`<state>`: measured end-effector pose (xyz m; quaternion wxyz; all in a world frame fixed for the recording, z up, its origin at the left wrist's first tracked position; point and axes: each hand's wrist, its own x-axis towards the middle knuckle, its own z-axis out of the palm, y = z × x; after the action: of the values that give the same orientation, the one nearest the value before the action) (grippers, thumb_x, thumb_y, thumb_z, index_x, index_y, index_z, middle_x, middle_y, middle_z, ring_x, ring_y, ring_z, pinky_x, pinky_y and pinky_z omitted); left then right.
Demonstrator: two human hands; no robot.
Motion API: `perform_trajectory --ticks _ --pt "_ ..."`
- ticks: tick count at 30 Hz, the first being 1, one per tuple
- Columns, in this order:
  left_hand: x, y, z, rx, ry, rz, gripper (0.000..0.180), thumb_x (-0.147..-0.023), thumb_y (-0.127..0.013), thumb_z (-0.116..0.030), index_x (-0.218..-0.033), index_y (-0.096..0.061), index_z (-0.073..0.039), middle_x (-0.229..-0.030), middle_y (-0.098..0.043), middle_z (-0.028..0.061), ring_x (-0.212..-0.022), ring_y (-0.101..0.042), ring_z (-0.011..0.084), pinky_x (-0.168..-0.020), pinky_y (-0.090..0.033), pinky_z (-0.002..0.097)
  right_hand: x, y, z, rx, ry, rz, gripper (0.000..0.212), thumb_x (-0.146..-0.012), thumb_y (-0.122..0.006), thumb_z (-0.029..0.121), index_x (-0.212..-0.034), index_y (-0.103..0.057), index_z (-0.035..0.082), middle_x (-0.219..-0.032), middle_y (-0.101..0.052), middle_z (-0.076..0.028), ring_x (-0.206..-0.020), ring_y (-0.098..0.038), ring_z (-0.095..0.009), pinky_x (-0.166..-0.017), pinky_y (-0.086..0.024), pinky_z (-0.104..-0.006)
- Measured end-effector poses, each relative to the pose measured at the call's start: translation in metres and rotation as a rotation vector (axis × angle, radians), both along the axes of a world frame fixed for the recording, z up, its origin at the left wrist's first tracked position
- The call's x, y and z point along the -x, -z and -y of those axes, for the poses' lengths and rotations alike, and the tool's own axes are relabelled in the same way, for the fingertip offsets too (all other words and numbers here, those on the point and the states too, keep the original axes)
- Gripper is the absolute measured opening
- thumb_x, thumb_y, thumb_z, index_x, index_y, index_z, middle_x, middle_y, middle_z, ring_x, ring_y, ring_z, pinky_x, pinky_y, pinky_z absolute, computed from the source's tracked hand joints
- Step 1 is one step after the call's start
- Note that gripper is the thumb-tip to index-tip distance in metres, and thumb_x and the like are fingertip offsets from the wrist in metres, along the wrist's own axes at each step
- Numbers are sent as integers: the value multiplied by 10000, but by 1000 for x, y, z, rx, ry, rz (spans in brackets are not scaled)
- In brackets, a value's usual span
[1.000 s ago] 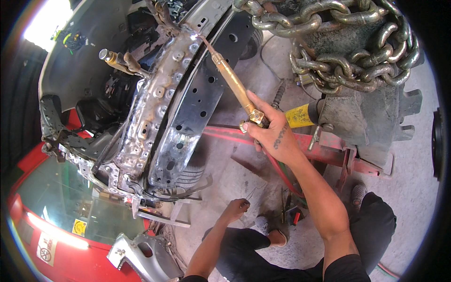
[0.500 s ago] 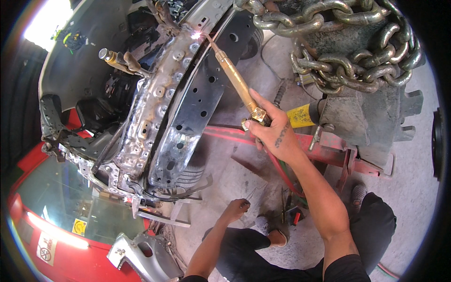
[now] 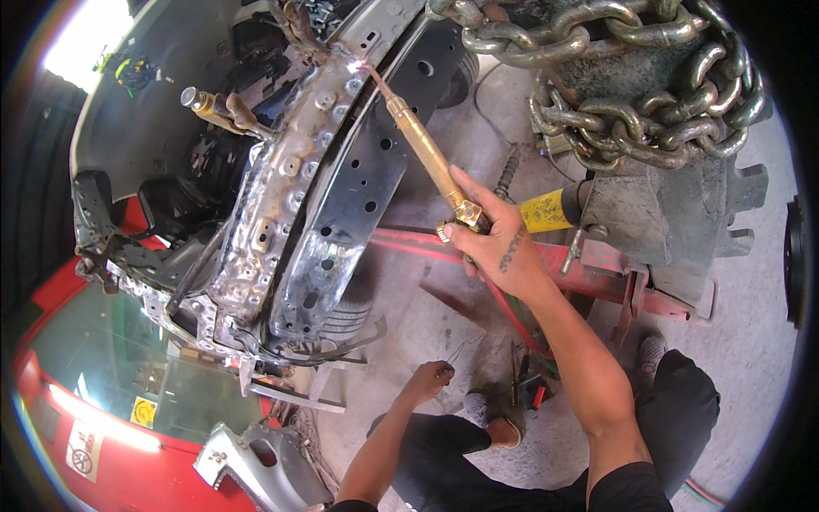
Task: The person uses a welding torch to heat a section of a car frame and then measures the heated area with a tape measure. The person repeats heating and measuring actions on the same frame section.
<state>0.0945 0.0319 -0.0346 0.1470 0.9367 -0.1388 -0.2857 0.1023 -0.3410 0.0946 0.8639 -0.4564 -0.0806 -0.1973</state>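
Note:
My right hand (image 3: 502, 243) is wrapped round the valve end of a brass gas torch (image 3: 426, 149), thumb by its knob. The torch points up and left. Its tip meets a small bright glow on the upper part of a bare, spot-marked metal panel (image 3: 294, 171) of a car body. Lower down, over the floor, my left hand (image 3: 426, 381) is closed on a thin bent wire (image 3: 465, 346), well apart from the torch. Beside the panel runs a dark metal strip with round holes (image 3: 341, 222). Red and green hoses (image 3: 514, 316) trail beneath my right wrist.
Heavy chains (image 3: 631, 119) hang on a steel post at upper right, beside a yellow cylinder (image 3: 544, 212) and a red beam (image 3: 589, 264). Clamps (image 3: 223, 113) grip the panel's far side. A silver body part (image 3: 264, 469) lies at lower left, near a red car (image 3: 111, 444).
The torch tip and its glow have shifted very slightly to the left along the panel. My left hand and the wire stay where they were.

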Motion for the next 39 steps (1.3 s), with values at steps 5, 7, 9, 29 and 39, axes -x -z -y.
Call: perform_trajectory --ticks 5,7,9,29,39 --pt "0 1 0 -7 6 8 320 -968 -597 -233 -1083 -711 43 -854 -733 152 -777 -695 222 -735 -527 365 -4 3 1 -9 6 -16 698 -924 -654 19 -1566 -398 118 -810 -581 -9 -526 -519 -60 -461 -461 -247" --pt "0 2 -2 -9 15 16 319 -968 -596 -234 -1084 -712 40 -854 -733 151 -777 -695 221 -732 -525 364 -4 2 1 -12 7 -22 695 -924 -650 19 -1564 -399 115 -816 -586 -13 -526 -520 -61 -460 -461 -248" --pt "0 4 -5 11 24 27 317 -967 -597 -236 -1085 -713 35 -850 -732 148 -763 -688 218 -719 -524 363 -3 1 3 -12 3 -27 690 -924 -648 19 -1562 -402 111 -821 -590 -16 -526 -521 -62 -459 -461 -248" --pt "0 6 -10 43 33 36 324 -969 -604 -255 -1094 -716 22 -821 -721 118 -618 -618 178 -582 -494 351 0 0 1 -8 -15 -3 695 -919 -658 14 -1559 -407 113 -819 -576 -5 -541 -511 -59 -460 -468 -248" --pt "1 -1 0 15 -11 -3 314 -967 -612 -256 -1102 -716 8 -811 -717 103 -582 -596 161 -547 -492 340 -3 3 4 -2 11 -19 692 -897 -680 45 -1541 -426 63 -901 -641 -68 -542 -534 -84 -477 -477 -270"
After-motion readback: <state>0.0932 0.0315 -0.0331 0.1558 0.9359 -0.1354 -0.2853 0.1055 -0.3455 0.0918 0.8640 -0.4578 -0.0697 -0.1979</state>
